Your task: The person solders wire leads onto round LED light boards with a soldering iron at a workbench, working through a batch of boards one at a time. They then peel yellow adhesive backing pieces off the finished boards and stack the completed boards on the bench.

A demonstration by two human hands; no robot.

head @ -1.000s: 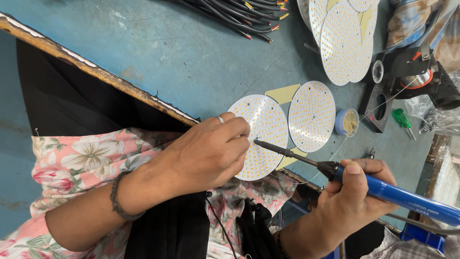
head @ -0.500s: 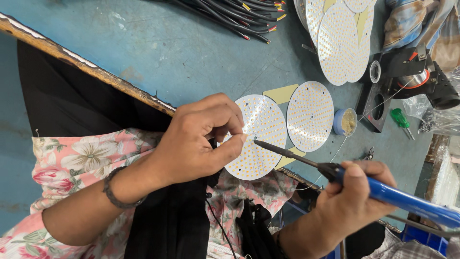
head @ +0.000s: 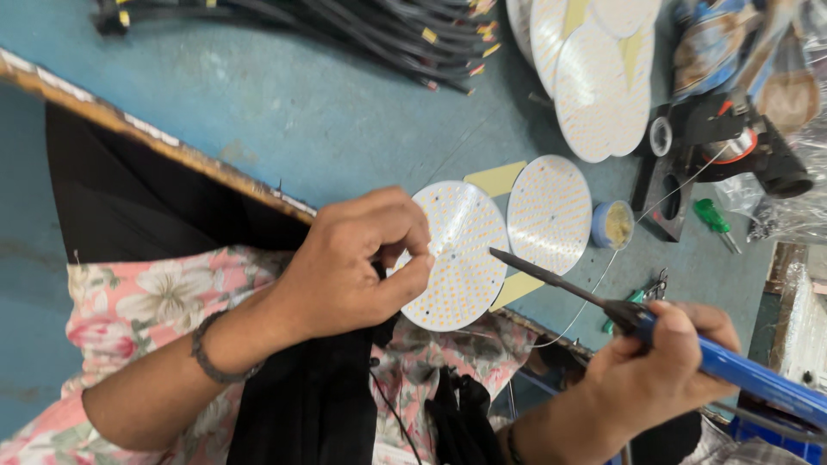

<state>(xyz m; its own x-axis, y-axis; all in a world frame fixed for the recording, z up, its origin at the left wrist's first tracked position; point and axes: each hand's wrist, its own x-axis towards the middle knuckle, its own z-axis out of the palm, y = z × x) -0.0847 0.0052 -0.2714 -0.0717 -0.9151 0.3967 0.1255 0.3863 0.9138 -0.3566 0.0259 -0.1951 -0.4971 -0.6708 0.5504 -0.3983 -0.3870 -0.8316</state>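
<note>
- The blue surface (head: 284, 112) spreads beyond the fingers of both hands, its worn edge passing under the left wrist.
- A bundle of black cables (head: 345, 26) lies well beyond the left fingers.
- A stack of round white boards (head: 594, 77) lies far beyond the right fingers.
- The left hand (head: 345, 263) curls its fingers (head: 405, 220) shut, pinching the near edge of a round LED board (head: 461, 258).
- The right hand (head: 655, 362) wraps its fingers closed around a blue-handled soldering iron (head: 732, 370), whose dark tip sits at the board's far edge.
- A second round board (head: 551, 211) lies just past the pinched one.
- A small solder-paste pot (head: 613, 226) stands beyond the iron's tip.
</note>
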